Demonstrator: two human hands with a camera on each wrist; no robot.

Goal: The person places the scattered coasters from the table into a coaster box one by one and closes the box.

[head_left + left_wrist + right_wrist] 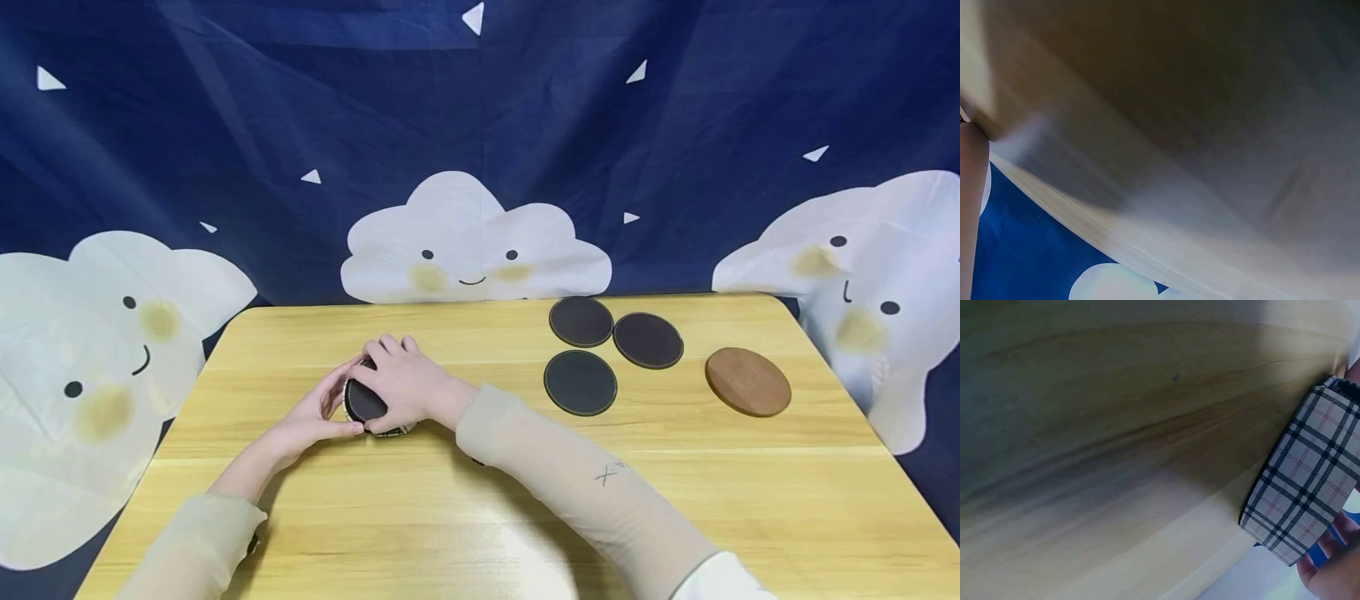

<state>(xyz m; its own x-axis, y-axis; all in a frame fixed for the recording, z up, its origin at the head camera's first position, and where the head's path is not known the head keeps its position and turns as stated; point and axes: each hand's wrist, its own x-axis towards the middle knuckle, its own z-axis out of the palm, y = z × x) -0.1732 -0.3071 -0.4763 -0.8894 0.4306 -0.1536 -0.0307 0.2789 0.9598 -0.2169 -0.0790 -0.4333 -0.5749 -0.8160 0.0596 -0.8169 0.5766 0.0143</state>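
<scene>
A plaid coaster holder (pixel 1307 478), white with black and red lines, stands on the table between my two hands. A dark round coaster (pixel 364 402) shows at the holder in the head view, partly hidden by fingers. My left hand (pixel 311 417) holds the holder's left side, thumb in front and fingers behind. From above and the right, my right hand (pixel 408 382) grips the dark coaster, thumb at the near edge and fingers at the far edge. How deep the coaster sits in the holder is hidden. The left wrist view shows mostly blurred tabletop.
Three dark round coasters (pixel 581 382) lie flat at the back right of the wooden table (pixel 420 525). A brown round coaster (pixel 748 382) lies further right. Behind the table's far edge hangs a blue curtain (pixel 480 108) with white clouds.
</scene>
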